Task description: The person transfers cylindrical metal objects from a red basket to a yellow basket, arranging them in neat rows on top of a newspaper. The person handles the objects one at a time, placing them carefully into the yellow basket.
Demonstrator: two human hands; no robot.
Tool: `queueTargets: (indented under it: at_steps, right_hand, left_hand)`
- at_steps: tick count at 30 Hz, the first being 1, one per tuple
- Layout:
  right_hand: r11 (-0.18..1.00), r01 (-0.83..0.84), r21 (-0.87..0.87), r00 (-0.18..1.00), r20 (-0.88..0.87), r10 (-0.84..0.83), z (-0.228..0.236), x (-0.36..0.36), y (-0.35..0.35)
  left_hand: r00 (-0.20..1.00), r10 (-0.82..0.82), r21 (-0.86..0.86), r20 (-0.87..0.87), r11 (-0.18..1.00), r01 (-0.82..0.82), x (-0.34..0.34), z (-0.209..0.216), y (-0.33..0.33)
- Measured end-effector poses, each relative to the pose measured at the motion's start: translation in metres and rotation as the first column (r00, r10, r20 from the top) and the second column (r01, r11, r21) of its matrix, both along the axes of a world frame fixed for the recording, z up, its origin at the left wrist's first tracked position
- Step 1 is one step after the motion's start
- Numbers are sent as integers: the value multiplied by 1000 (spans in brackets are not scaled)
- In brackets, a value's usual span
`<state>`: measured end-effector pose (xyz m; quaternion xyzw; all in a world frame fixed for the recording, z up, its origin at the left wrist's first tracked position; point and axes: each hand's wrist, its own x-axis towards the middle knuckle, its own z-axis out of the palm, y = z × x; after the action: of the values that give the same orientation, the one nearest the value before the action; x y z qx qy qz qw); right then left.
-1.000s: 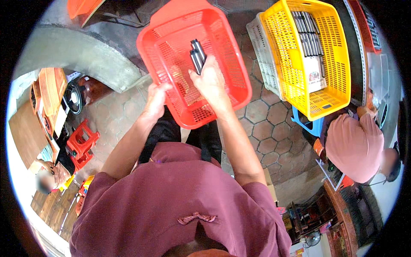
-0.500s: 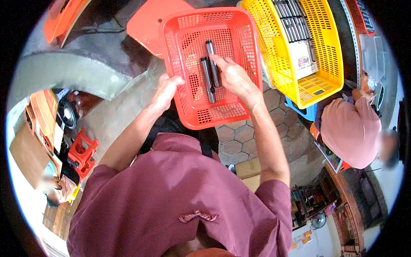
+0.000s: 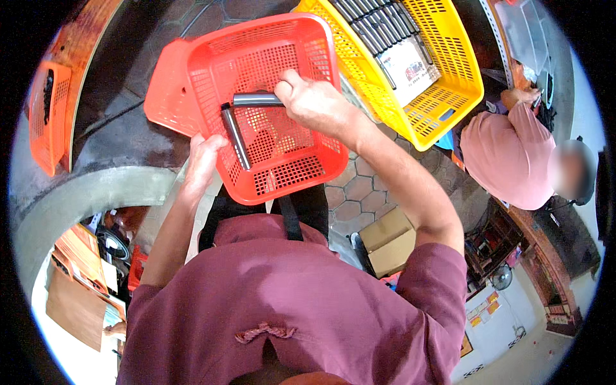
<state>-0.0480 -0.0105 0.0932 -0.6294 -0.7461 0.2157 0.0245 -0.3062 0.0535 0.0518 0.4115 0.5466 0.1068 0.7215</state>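
In front of me is a red plastic basket (image 3: 289, 194) with mesh sides, tilted slightly in the view. My left hand (image 3: 204, 157) is closed on its left rim, thumb over the edge. Inside, my right hand (image 3: 314, 106) grips one end of a dark, shiny tube (image 3: 256, 99), which points leftward; its other end is hidden in my fingers. A second dark tube (image 3: 236, 136) lies against the basket's left side, its upper end close to the held one.
At the upper right stands a yellow crate (image 3: 473, 77) holding several similar tubes (image 3: 378, 25) and a white printed sheet (image 3: 410, 70). A red stool top (image 3: 165, 86) sits behind the basket. Rightward, a co-worker in pink (image 3: 507, 160) bends over. A cardboard box (image 3: 388, 240) is on the floor.
The two tubes lay nearly parallel; now one is in my right hand, turned crosswise, and the other lies farther left in the basket. Basket and crate appear shifted left in view.
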Motion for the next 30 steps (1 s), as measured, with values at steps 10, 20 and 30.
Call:
queueTargets:
  at_steps: [10,20,30]
  right_hand:
    - [558,818,143,573,-101,-813,-17,112,-108]
    - [412,904,-112,420,54,-906,-224,272,-189]
    - [650,758,-55,652,34,-757,-342,306,-197]
  left_hand:
    - [985,163,-97,56,983,-157,6,-34,15]
    - [965,256,-153,-62,953,-263,54,-3,-3]
    - [875,463,-184,-145,856,-483,95,-7,-18]
